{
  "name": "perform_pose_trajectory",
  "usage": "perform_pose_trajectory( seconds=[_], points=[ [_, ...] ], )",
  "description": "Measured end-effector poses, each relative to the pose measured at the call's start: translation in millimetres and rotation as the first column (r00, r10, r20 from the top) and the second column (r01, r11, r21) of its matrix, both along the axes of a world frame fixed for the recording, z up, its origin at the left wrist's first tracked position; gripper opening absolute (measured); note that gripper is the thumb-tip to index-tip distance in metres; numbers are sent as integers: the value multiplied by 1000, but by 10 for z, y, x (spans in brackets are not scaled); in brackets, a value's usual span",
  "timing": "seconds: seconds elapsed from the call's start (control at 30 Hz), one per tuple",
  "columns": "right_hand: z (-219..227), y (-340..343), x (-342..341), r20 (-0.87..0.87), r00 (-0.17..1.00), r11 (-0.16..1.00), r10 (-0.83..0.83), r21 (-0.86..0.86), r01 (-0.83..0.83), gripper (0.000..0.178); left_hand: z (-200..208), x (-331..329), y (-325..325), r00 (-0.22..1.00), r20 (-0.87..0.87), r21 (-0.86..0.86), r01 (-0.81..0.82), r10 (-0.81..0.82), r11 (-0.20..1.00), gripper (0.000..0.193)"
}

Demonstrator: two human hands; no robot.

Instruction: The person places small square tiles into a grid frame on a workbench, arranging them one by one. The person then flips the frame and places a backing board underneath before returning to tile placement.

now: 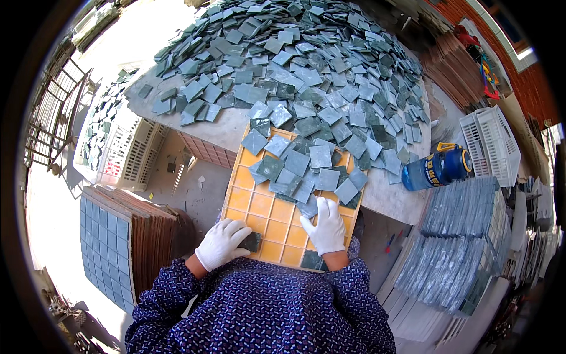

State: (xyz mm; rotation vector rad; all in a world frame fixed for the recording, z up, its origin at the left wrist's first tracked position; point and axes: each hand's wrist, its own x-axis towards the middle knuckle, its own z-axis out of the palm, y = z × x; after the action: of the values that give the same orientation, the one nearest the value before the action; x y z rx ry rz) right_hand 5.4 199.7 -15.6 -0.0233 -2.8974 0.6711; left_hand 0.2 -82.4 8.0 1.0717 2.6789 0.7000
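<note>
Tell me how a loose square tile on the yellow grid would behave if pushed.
The tile is probably stiff, judging by its flat face and straight edges. Being thin and square, it should slide rather than roll. It might shift the neighbouring tiles crowded around it.

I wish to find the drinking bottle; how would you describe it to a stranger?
Find the table under the big heap of green-grey tiles, then its right edge. There is the blue bottle with a yellow-trimmed top, round unlike the flat square tiles and white crate beside it.
</note>
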Motion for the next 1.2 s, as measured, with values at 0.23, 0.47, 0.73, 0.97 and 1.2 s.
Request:
perform_pose_trajectory(
  seconds=[0.23,0.47,0.73,0.97,1.2],
  points=[
    [138,229,295,206,967,876,149,-482,-32,33,-100,160,-106,999,-44,19,24,-23,1000,49],
    [171,141,602,364,907,838,210,-545,25,23,-147,157,-10,998,-47,59,45,-42,997,48],
    [101,61,676,257,947,889,192,-454,-57,21,15,0,356,983,-152,128,-89,108,988,46],
    [169,44,640,290,919,923,267,-352,-156,21,110,-1034,921,990,-139,21,29,-26,999,63],
    [146,-5,794,249,921,945,301,-205,-253,37,277,-948,878,972,-203,141,148,-118,979,59]
  ],
)
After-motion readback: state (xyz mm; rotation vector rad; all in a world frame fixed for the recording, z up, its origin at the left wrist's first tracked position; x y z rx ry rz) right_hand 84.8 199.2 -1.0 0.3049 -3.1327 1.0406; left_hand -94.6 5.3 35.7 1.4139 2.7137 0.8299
